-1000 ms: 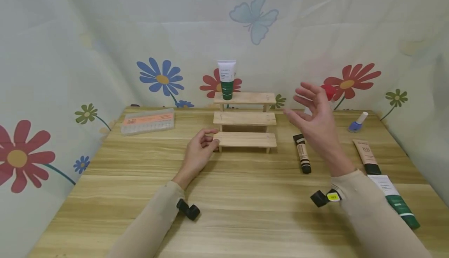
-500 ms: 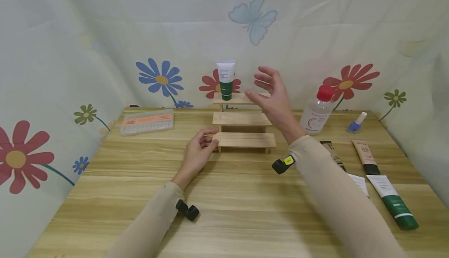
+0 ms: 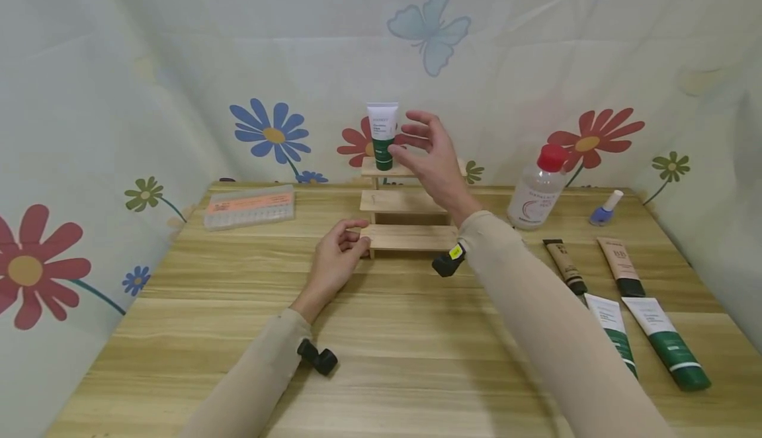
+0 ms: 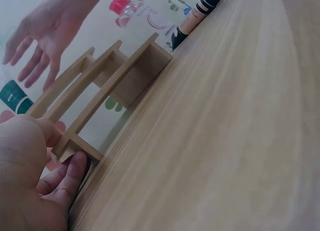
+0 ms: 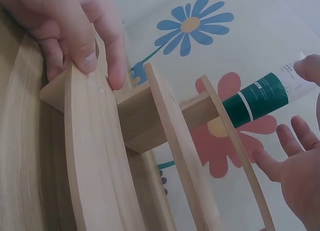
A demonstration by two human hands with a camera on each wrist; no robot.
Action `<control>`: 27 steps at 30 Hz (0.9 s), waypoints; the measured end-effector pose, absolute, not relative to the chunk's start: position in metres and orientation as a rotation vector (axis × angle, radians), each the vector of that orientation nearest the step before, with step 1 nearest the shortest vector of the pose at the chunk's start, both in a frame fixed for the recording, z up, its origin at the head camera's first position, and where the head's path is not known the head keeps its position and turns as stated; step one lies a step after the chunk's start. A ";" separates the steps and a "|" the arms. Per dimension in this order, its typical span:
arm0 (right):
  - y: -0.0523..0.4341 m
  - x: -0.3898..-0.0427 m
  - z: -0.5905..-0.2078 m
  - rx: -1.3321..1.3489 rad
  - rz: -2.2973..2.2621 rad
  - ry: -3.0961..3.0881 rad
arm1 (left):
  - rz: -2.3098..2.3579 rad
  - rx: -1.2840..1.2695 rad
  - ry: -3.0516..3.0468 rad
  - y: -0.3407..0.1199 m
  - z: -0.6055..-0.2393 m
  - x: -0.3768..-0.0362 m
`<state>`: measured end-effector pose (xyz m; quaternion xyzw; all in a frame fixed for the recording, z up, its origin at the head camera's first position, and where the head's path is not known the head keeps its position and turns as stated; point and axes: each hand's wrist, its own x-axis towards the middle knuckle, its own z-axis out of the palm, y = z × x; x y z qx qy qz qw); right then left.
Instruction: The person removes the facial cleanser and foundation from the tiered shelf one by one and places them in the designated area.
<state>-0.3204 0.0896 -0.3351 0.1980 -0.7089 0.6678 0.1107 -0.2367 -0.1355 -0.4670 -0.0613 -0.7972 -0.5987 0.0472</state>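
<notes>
A three-tier wooden display stand (image 3: 411, 237) stands on the table. My left hand (image 3: 335, 259) grips the left end of its lowest shelf, with thumb and fingers around the board's end in the right wrist view. On the left part of the top shelf, a white and green cream tube (image 3: 383, 135) stands upright on its green cap. My right hand (image 3: 433, 160) is raised just right of this tube, fingers loosely bent and spread, thumb tip beside the green part. In the right wrist view, the open fingers surround the tube (image 5: 257, 98) without closing on it.
Right of the stand are a clear bottle (image 3: 534, 196) with a red cap and a blue nail polish bottle (image 3: 602, 213). Nearer lie a brown tube (image 3: 564, 266), a beige BB tube (image 3: 620, 262) and two white-green tubes (image 3: 669, 345). A flat clear case (image 3: 250, 206) lies left.
My right hand has moved left from above the right side of the table to beside the standing tube, uncovering the bottle and tubes. The left hand has stayed on the stand.
</notes>
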 end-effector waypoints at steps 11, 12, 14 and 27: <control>0.073 -0.332 -0.333 0.536 1.938 -2.122 | -1.829 -0.194 -2.424 -0.136 -0.466 -0.237; 0.072 -0.333 -0.333 0.534 1.938 -2.127 | -1.831 -0.196 -2.422 -0.136 -0.466 -0.237; 0.070 -0.335 -0.334 0.526 1.938 -2.137 | -1.836 -0.197 -2.420 -0.135 -0.466 -0.237; 0.065 -0.337 -0.338 0.490 1.964 -2.163 | -1.847 -0.191 -2.418 -0.135 -0.466 -0.236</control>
